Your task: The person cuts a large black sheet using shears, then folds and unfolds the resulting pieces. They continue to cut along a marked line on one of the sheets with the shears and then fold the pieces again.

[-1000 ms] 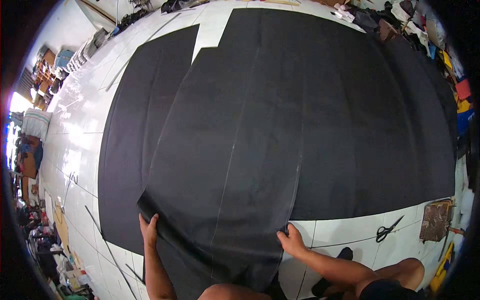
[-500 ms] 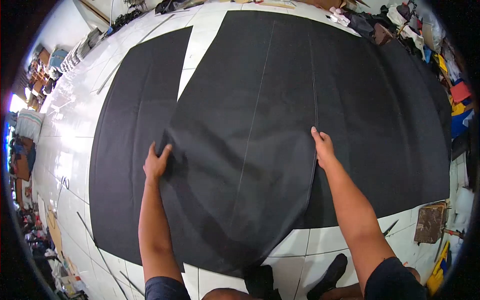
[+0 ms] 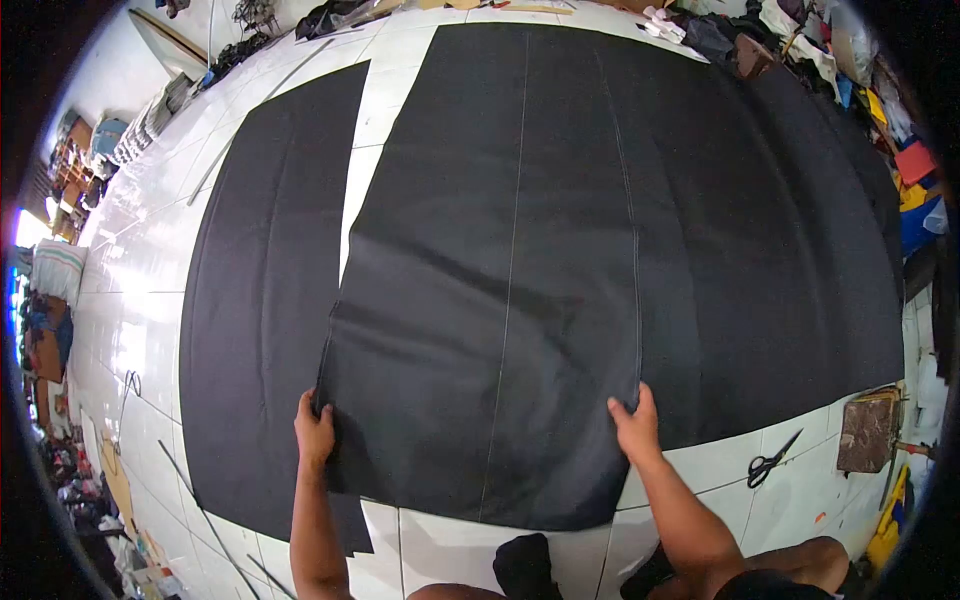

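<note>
A large sheet of black fabric (image 3: 430, 330) with thin pale lines running along it lies in front of me, its near part lifted and softly creased. My left hand (image 3: 316, 432) is closed on its left edge, thumb on top. On the right edge, my right hand (image 3: 637, 425) pinches the same sheet near its front corner; the fingers underneath are hidden. Beneath and to the right spreads more black fabric (image 3: 790, 260). A separate black piece (image 3: 230, 300) lies at the left, partly overlapped near my left hand.
Black-handled scissors (image 3: 772, 460) lie on the white tiled floor (image 3: 725, 490) at the right, near a worn brown block (image 3: 866, 436). Long thin rods (image 3: 205, 510) rest at the lower left. Piled scraps (image 3: 910, 160) line the right side. My feet are at the front.
Both hands have slid down the sheet's edges toward me. The front part is stretched straighter between them, and its near edge is more level. The scissors show fully now.
</note>
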